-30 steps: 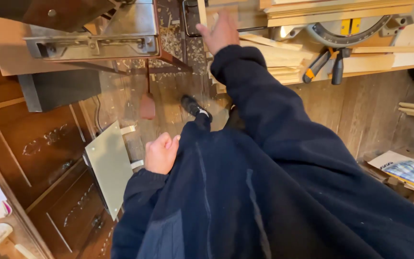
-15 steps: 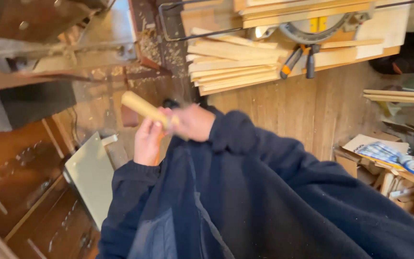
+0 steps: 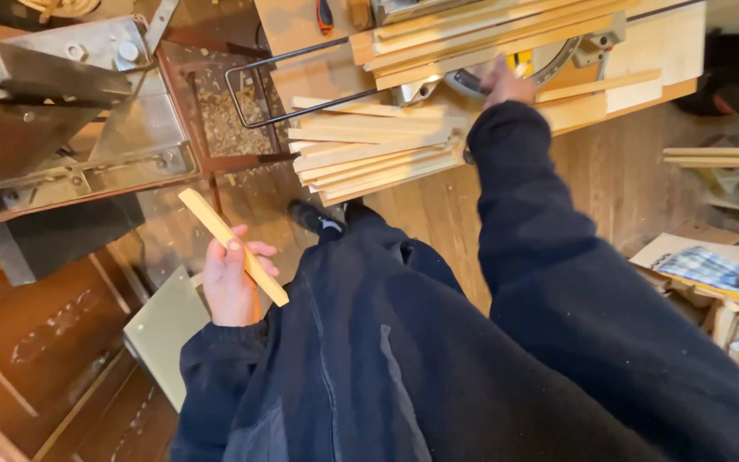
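Workbench [image 3: 660, 60] fills the top of the view, with a saw [image 3: 523, 64] and a stack of wood strips [image 3: 369, 150] on it, sawdust on the floor just beside. Right hand [image 3: 506, 85] reaches to the saw's base; whether its fingers are spread I cannot tell. Left hand [image 3: 233, 278] wraps a short wood stick [image 3: 231, 245], fingers curled around it, tilted at waist level; a firm mid-length grip should keep it steady.

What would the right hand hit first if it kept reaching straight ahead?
The right hand already looks to be at the saw; going on, it would likely meet the wood strips laid across it, though depth is unclear.
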